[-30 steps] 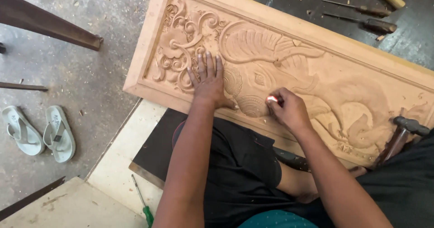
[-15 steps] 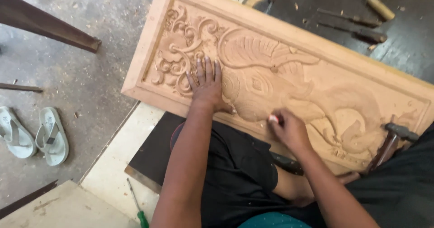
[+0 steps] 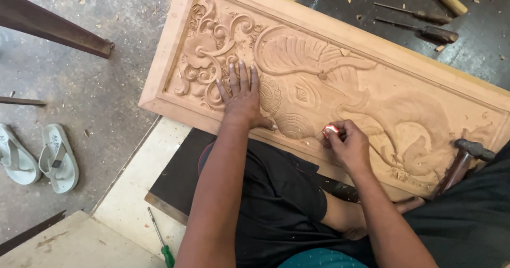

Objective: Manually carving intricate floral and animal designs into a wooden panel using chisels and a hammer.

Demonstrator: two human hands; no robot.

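A long carved wooden panel (image 3: 372, 50) with scrollwork and an elephant's head lies across my lap and the floor. My left hand (image 3: 241, 95) rests flat on the carving beside the scrolls, fingers spread. My right hand (image 3: 345, 143) is closed around a small object with a red-and-white tip (image 3: 330, 130), which touches the carving near the panel's lower edge.
A hammer (image 3: 462, 159) leans on the panel at the right. Several chisels (image 3: 425, 31) lie on the dark floor beyond it. A green-handled screwdriver (image 3: 162, 244) lies by my knee. A pair of sandals (image 3: 40, 159) sits at the left, near a dark wooden beam (image 3: 53, 28).
My right hand slid down and left along the carving toward the panel's lower edge. My left hand stayed flat on the scrollwork.
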